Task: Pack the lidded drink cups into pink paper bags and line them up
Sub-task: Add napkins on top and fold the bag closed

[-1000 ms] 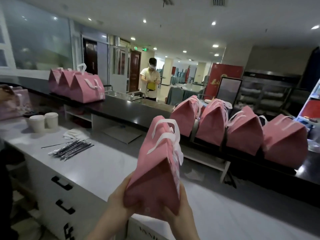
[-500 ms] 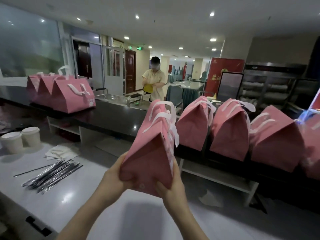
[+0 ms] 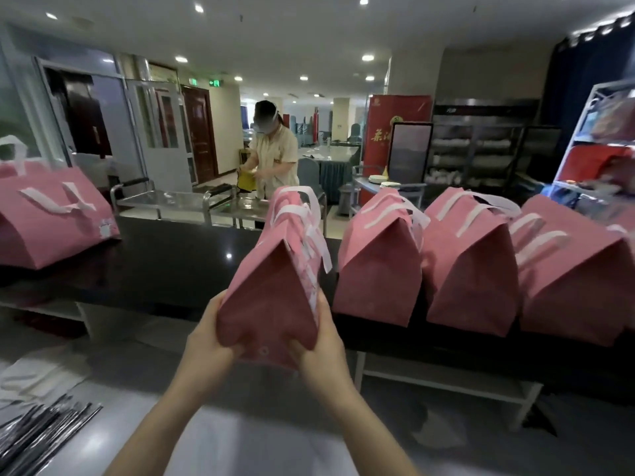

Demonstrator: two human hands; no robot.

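I hold a pink paper bag (image 3: 275,290) with white handles up in the air, its narrow end toward me. My left hand (image 3: 209,352) grips its lower left corner and my right hand (image 3: 321,352) its lower right corner. The bag hangs just left of a row of closed pink bags (image 3: 378,269) standing side by side on the raised black counter (image 3: 178,262). Another group of pink bags (image 3: 51,218) stands at the counter's far left. No drink cups show; the contents of the bags are hidden.
A grey worktop (image 3: 213,441) lies below my arms, with a bundle of wrapped straws (image 3: 37,438) and white napkins (image 3: 31,376) at its left. Beyond the counter a person (image 3: 275,159) stands by steel carts (image 3: 192,201). Shelves (image 3: 481,156) fill the back right.
I have lifted the bag higher and carried it forward and right, close to the row on the black counter. My view has swung right, so the white cups have left the frame.
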